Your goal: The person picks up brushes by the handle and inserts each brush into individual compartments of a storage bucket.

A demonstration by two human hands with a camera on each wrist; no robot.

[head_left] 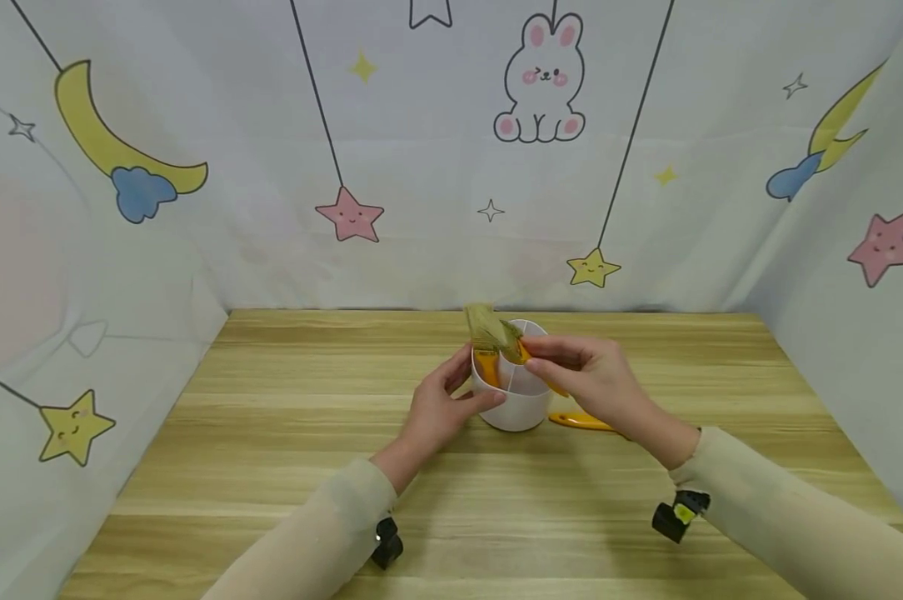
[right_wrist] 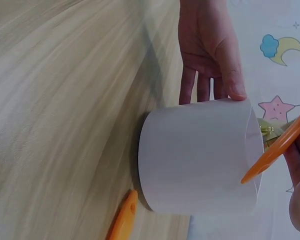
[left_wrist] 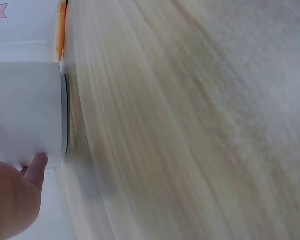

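Pinching an orange-handled brush over the white divided cup, the right hand risks catching its handle on the rim just below the grip. Opposite, the left hand clasps the cup's wall; a loose hold there could let it tip.

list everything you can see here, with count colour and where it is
holder: 1, white, round with inner dividers, middle of the table
brush in holder: 1, orange handle, straw-coloured bristles up, left compartment
brush in hand: 1, orange handle, over the holder's rim
brush on table: 1, orange, lying right of the holder
table: 1, light wood
backdrop: 1, pale cloth with moon, star and bunny prints, behind and at both sides
left hand: grips the holder's side
right hand: pinches the brush in hand
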